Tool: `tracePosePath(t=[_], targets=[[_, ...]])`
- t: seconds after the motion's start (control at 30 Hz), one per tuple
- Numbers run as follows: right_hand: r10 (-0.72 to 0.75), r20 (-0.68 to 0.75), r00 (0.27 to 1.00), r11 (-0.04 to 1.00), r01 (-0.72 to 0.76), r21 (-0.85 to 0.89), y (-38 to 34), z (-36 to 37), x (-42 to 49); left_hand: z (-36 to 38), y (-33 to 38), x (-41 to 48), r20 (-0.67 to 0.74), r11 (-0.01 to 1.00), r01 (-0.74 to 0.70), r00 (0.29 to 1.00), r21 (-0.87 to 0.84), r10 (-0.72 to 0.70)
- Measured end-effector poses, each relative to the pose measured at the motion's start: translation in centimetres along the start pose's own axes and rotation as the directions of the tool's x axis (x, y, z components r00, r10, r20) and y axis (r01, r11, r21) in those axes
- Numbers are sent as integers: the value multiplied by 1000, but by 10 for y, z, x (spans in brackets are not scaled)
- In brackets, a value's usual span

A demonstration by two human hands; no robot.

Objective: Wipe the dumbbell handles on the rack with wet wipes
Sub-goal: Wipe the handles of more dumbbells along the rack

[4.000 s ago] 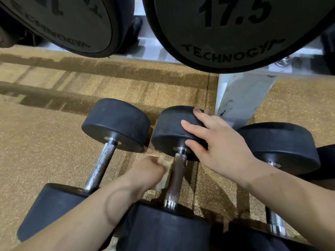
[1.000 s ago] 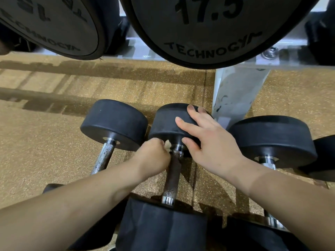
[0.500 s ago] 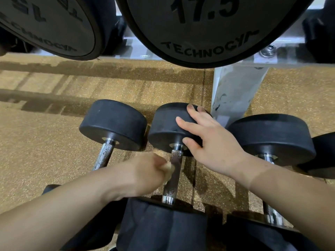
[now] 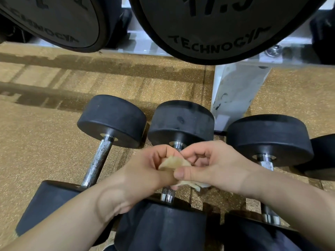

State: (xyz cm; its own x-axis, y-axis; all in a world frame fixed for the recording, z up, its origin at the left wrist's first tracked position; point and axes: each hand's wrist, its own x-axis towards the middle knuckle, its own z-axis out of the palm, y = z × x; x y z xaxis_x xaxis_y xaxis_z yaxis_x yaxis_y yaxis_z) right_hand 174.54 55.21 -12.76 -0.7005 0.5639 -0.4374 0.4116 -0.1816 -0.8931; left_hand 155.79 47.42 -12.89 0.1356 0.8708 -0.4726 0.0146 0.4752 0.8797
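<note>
Two very large black dumbbell heads hang over everything on the upper shelf, the nearer one [image 4: 217, 24] stamped 17.5 and TECHNOGYM, the other [image 4: 54, 20] to its left. Below them lies speckled tan flooring [image 4: 36, 151], and a white rack post [image 4: 235, 91] comes down behind the lower row. Three smaller black dumbbells lie side by side on that row: the left dumbbell [image 4: 112, 122], the middle dumbbell [image 4: 181, 122] and the right dumbbell [image 4: 268, 138], each with a metal handle running toward the person. Both hands meet just over the middle handle [image 4: 167, 193], hiding most of it. The left hand [image 4: 145, 171] has its fingers curled around a crumpled, yellowish wet wipe [image 4: 174, 163]. The right hand [image 4: 213, 165] pinches the same wipe, fingers bent and thumb laid across its near edge.
</note>
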Motion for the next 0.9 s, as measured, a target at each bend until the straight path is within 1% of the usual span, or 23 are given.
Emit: tracePosePath(t=[0.07,0.13,0.2,0.27,0.33,0.4,0.43,0.47,0.53,0.6,0.67,0.73,0.77,0.8,0.9], targets=[[40,-118,992,999,-38,11,5,0,2,-1,-4,1,-10,1000,9,1000,14,-8],[118,-205,972,992,-106,67,10,0,2,-2,-10,2,-46,999,38,998,33,-36],[204,-228,952,970,-165,176,18,2,0,-3,-16,4,-110,996,84,991,36,-79],[296,-253,921,931,-219,291,29,4,2,-7,-22,7,-221,993,118,969,15,-111],[398,-269,877,855,-248,455,38,5,6,-13,-30,11,-354,985,159,927,70,-124],[462,-243,853,768,-247,591,43,6,9,-16,-38,15,-427,968,206,895,143,-127],[475,-238,847,755,-253,606,44,6,10,-15,-41,16,-432,960,219,893,174,-126],[489,-262,832,768,-267,583,49,7,13,-13,-44,16,-431,954,225,894,200,-121],[525,-348,777,812,-334,479,60,11,18,-7,-48,17,-446,945,215,891,246,-86],[568,-405,716,813,-412,411,69,17,26,-4,-52,19,-493,933,199,870,301,-26],[603,-416,681,793,-451,409,75,22,36,-4,-53,20,-528,930,206,849,305,-14],[652,-417,634,754,-480,448,75,27,48,-5,-55,20,-549,941,217,835,259,-41],[671,-394,628,733,-478,484,71,31,55,-5,-56,20,-556,946,217,830,242,-48],[670,-362,649,721,-450,527,63,36,62,-6,-57,20,-559,945,222,827,241,-51],[640,-311,702,662,-299,687,35,56,76,-6,-57,23,-554,936,244,830,255,-65]])
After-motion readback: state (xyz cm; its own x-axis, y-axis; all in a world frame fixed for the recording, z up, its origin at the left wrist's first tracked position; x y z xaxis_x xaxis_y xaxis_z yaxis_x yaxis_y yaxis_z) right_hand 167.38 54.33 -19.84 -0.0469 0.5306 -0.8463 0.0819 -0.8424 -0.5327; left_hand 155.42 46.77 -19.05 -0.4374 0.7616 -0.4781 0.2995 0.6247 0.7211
